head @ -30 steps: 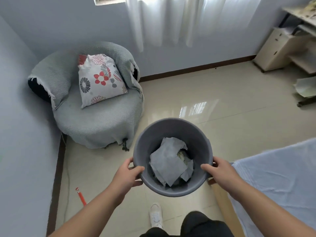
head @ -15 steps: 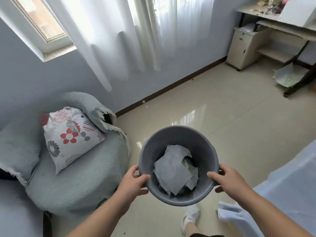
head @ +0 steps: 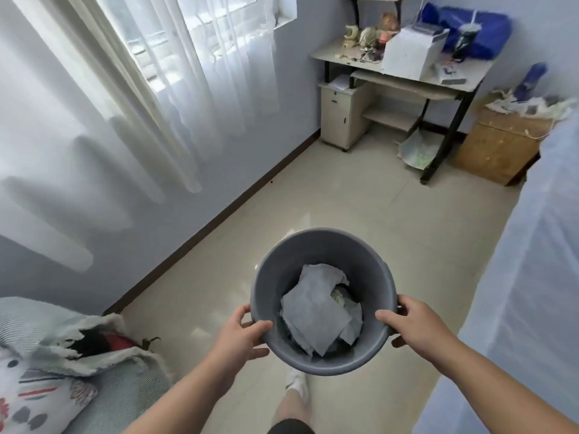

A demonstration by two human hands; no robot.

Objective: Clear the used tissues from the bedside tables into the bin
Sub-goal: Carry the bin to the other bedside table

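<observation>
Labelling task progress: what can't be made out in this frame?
All head view.
1) Floor of the bin: covered by tissues.
2) Litter on wooden cabinet: too small to tell tissues; bed sheet hides the cabinet's right side.
3) Armchair: cut off by left and bottom edges.

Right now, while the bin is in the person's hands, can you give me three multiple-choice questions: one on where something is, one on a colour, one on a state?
1. Where is the desk?
A) beside the armchair
B) in the far right corner of the room
C) on the bed

2. What colour is the bin?
A) grey
B) red
C) yellow

3. How is the bin supported?
A) it stands on the floor
B) by one hand alone
C) by both hands

Answers:
1 B, it stands in the far corner, right of the curtains.
2 A, its wall and rim are grey.
3 C, the left hand and the right hand each grip its rim.
</observation>
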